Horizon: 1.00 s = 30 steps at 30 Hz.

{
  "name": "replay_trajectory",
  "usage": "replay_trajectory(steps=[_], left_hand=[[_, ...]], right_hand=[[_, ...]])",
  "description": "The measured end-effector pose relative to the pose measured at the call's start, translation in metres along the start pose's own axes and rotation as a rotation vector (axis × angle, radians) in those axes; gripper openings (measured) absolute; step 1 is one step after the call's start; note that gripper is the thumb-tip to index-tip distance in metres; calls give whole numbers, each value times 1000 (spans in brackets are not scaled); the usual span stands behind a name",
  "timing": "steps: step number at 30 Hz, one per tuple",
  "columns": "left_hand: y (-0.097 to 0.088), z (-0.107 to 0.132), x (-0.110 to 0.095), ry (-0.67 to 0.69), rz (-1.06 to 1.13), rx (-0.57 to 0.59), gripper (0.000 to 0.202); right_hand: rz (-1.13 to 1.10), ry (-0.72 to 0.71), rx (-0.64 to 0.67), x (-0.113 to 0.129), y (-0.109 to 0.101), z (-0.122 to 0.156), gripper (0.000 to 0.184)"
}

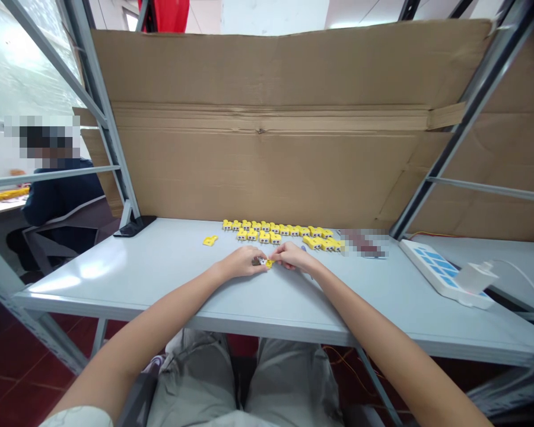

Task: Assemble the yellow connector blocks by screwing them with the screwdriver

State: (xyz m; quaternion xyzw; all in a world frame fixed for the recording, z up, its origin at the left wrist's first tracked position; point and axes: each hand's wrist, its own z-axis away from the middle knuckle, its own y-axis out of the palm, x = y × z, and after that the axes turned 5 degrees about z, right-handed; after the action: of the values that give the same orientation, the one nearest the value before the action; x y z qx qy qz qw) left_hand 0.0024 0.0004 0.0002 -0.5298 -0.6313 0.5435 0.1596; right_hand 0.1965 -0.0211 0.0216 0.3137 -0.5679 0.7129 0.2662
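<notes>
Left hand (240, 263) and right hand (293, 256) meet over the tabletop (115, 279), forearms angled inward, each grip closed on one small yellow connector (269, 264) (a white piece shows at its end; fingers hide the rest, so the exact hold is hard to read). Farther off, a packed cluster of yellow connectors (276, 232) lies in rough rows, and a lone connector (210, 240) sits apart at left; neither hand touches these.

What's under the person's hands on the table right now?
A small yellow part with a white piece shows between the left hand and right hand, above the pale grey tabletop. Fingers cover most of it, so its full shape cannot be seen.
</notes>
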Motion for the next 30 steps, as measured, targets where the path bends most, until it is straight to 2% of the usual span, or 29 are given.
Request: replay_trajectory(steps=[7,10,11,13,15,16,18,21,23,27,30], left_hand=[[2,3,1,31,-55,2,33],[2,4,3,25,-48,-5,34],[2,3,4,23,-37,-8,34],[2,3,5,21,-4,-11,34],[2,2,6,17,30,-12,34],[2,2,6,13,44,-12,35],[2,1,7,4,65,-15,36],[1,1,7,-12,90,-15,35],[2,1,6,-19,97,-17,34],[2,1,6,-20,103,-23,33],[2,0,6,-19,112,-22,33]], right_hand=[[-5,7,-15,1,5,-1,9],[65,-20,-33,-1,-4,-2,11],[103,-23,-80,-3,-11,-2,10],[213,-6,-272,-10,-28,-1,11],[355,56,-466,-19,-47,1,23],[411,107,-499,-24,-55,2,30],[443,198,-435,-32,-65,2,40],[368,267,-234,-40,-66,0,30],[312,276,-164,-41,-63,-2,27],[246,269,-188,-38,-60,-3,31],[71,218,-333,-33,-64,0,34]])
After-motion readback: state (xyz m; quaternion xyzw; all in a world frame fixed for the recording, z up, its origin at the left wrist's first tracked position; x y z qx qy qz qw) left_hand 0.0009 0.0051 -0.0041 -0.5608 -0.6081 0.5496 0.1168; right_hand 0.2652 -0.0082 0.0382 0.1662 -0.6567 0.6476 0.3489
